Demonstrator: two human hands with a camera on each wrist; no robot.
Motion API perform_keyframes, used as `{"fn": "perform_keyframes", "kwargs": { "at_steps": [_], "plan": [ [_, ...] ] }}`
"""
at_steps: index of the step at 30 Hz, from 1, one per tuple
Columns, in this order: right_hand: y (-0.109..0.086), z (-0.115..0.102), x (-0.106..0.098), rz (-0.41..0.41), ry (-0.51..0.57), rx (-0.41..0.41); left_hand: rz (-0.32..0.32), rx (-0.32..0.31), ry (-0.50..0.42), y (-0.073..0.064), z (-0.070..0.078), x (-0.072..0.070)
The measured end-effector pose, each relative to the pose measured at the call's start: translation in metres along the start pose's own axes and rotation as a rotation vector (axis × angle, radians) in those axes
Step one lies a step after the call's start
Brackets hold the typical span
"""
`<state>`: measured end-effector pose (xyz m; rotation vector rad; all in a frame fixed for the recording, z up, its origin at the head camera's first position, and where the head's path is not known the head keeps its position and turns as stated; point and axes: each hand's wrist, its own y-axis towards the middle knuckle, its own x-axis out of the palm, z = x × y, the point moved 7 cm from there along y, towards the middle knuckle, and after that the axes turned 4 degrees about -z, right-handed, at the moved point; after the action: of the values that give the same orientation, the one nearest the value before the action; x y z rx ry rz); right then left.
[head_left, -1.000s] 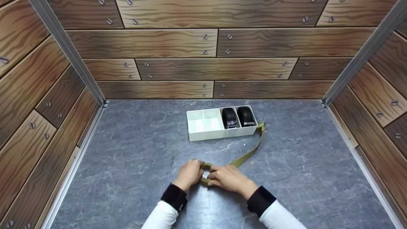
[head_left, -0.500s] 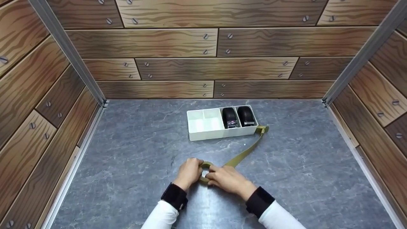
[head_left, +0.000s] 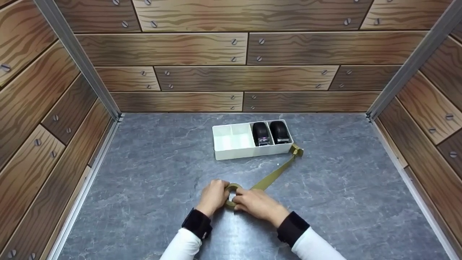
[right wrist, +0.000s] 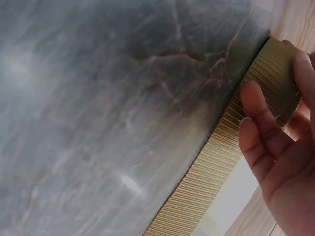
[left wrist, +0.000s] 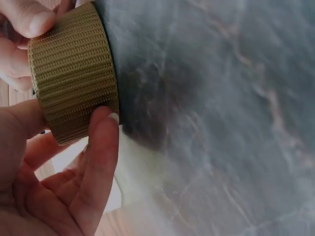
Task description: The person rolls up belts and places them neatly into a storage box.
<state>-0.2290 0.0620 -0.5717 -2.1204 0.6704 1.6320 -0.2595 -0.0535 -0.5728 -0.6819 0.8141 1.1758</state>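
A khaki webbing belt (head_left: 271, 178) is wound at its near end into a loose coil (left wrist: 74, 73) that stands on edge on the grey surface. My left hand (head_left: 213, 196) grips the coil's left side, thumb and fingers around the band. From the right, my right hand (head_left: 260, 204) pinches the coil, some fingertips inside the ring. In the right wrist view its fingers (right wrist: 256, 101) lie against the ribbed band where the strap runs off. The unwound length stretches away to a buckle end (head_left: 296, 150) beside the tray's right front corner.
A white tray (head_left: 234, 154) with compartments stands ahead of the hands. Two black rolled belts (head_left: 260, 133) with shiny buckles fill its right compartments; the left ones are bare. Wood-patterned walls (head_left: 202, 101) enclose the grey marbled surface (head_left: 155, 162) at the back and sides.
The buckle end has turned and slid slightly toward me, away from the tray. Both hands have shifted a little left with the coil, and the unwound strap looks slightly shorter and straighter.
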Motion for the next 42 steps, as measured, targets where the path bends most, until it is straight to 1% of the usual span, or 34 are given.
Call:
{"fn": "perform_keyframes", "kwargs": {
  "at_steps": [4,7,9,11,15,22,25,28,31,34,36,38,40,42],
  "plan": [
    [-0.0024,0.0021,-0.0022,0.01,0.025,-0.032,-0.046,0.02,0.014,0.0012,-0.0005,-0.001],
    [-0.0032,0.0017,-0.0043,0.014,0.032,-0.043,-0.059,0.047,0.066,0.001,0.0005,-0.0005],
    [-0.0025,0.0004,-0.0043,0.014,0.04,-0.043,-0.045,0.054,0.091,0.0001,0.0011,-0.0005],
    [-0.0016,-0.001,-0.0045,0.02,0.043,-0.034,-0.028,0.046,0.099,-0.0008,0.0012,-0.0006],
    [-0.0007,-0.0008,-0.0033,0.023,0.049,-0.028,-0.006,0.018,0.061,-0.0017,-0.0012,-0.0014],
    [-0.0022,0.0034,-0.0041,0.032,0.056,-0.035,-0.028,0.027,0.078,0.0,-0.0012,-0.0016],
    [-0.0019,0.0038,-0.0039,0.024,0.063,-0.035,-0.03,0.034,0.095,-0.0001,-0.0002,-0.0013],
    [-0.0009,0.0027,-0.0033,0.017,0.065,-0.033,-0.011,0.028,0.101,-0.0011,0.0012,-0.0019],
    [-0.0003,0.0016,-0.0029,0.016,0.06,-0.028,0.005,0.004,0.088,-0.002,0.0022,-0.003],
    [-0.0008,0.0009,-0.0027,0.012,0.051,-0.027,-0.007,-0.001,0.08,-0.0018,0.0024,-0.0028],
    [-0.0021,0.0009,-0.0031,0.014,0.047,-0.031,-0.023,0.026,0.102,-0.0011,0.003,-0.0022],
    [-0.0038,0.0006,-0.004,0.022,0.038,-0.04,-0.041,0.064,0.116,-0.0001,0.0032,-0.0018],
    [-0.0053,-0.0003,-0.0046,0.034,0.023,-0.053,-0.045,0.108,0.131,0.0004,0.0038,-0.0023],
    [-0.0062,-0.002,-0.0048,0.045,0.003,-0.067,-0.053,0.128,0.135,0.0005,0.0037,-0.0021]
  ]
}}
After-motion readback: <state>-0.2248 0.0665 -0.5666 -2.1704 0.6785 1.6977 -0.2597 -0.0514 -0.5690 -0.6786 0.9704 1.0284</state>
